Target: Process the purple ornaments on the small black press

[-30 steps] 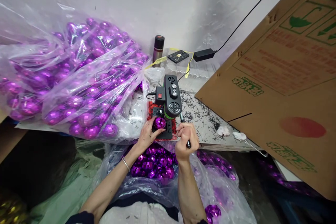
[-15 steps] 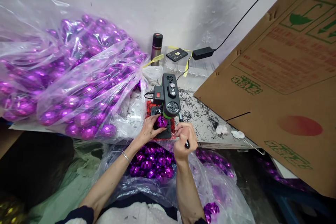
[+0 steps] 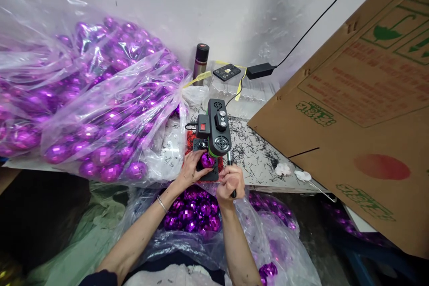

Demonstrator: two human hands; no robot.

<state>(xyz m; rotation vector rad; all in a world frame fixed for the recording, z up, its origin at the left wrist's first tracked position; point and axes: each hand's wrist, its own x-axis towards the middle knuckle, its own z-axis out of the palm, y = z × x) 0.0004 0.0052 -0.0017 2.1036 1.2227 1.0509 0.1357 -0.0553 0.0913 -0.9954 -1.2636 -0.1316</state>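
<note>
A small black bench drill press (image 3: 219,125) with a red switch stands on the table. Under its head, on the black base plate, sits a shiny purple faceted ball (image 3: 207,160). My left hand (image 3: 193,167) grips this ball from the left between thumb and fingers. Wrapped round the black handle of the press's lever (image 3: 229,160) is my right hand (image 3: 231,182), to the right of the base. The drill tip is hidden by the head. Below the table edge, a clear plastic bag holds more purple balls (image 3: 192,212).
A large clear bag of purple balls (image 3: 110,134) covers the table's left side. A cardboard box (image 3: 351,111) leans in on the right. Behind the press are a thermos (image 3: 201,62), a phone (image 3: 227,72) and a power adapter (image 3: 260,71). Black shavings (image 3: 254,147) litter the tabletop.
My right hand has moved slightly down and left with the lever handle, which now stands steeper. My left hand stays on the ball. The view has shifted a little.
</note>
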